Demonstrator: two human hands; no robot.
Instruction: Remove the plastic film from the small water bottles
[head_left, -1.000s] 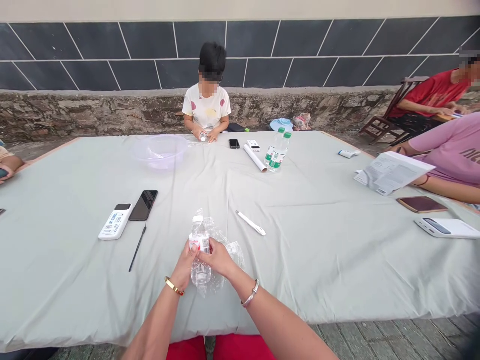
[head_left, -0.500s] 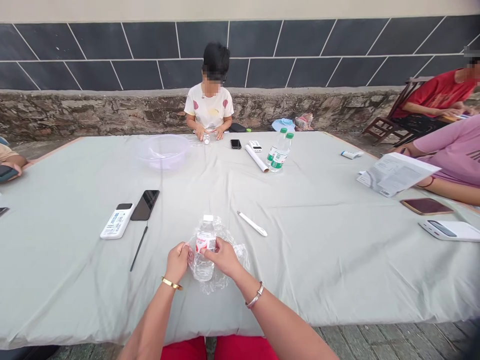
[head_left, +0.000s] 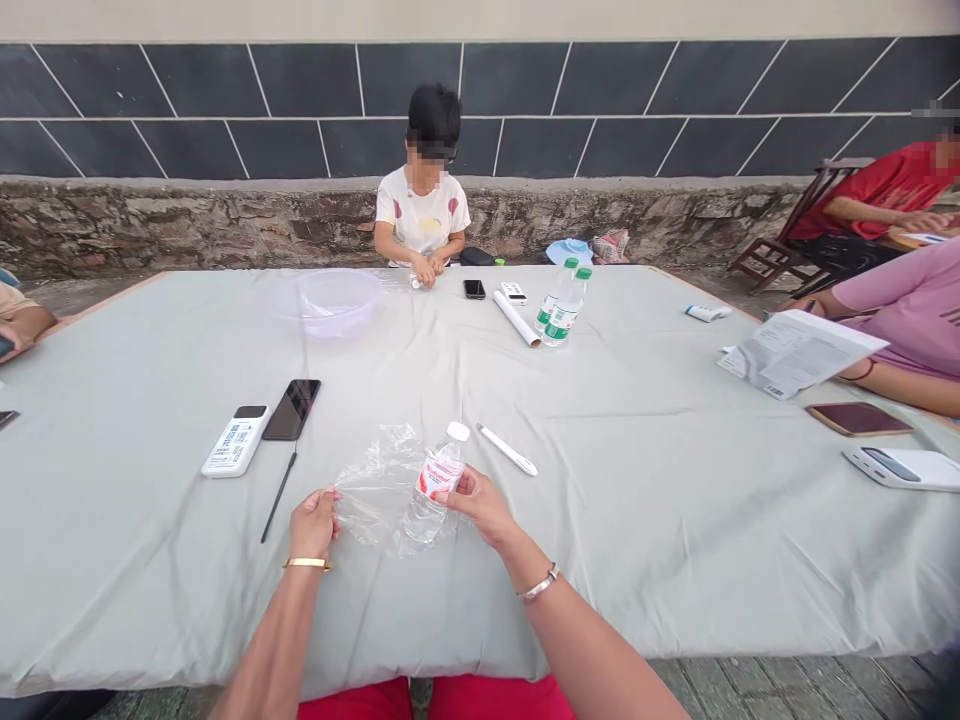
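My right hand (head_left: 480, 503) grips a clear water bottle (head_left: 437, 482) with a white cap and a red-and-white label. The bottle leans to the right over a crumpled sheet of clear plastic film (head_left: 373, 488). Pinched in my left hand (head_left: 315, 520) is the left edge of that film, which stretches toward the bottle. How far the film still lies around or behind the bottle is hard to make out. Just right of the bottle, a white pen-shaped cutter (head_left: 508, 450) lies on the grey cloth.
A white power bank (head_left: 235, 442) and a black phone (head_left: 292, 410) with a strap lie left. Farther off are a translucent basin (head_left: 330, 310), a paper roll (head_left: 516, 318) and two green-capped bottles (head_left: 562, 310). Across sits a person (head_left: 424, 210) handling a small bottle; others sit at the sides.
My left hand has moved left, drawing the film out. My right hand has shifted right with the bottle, which has gone from upright to tilted right.
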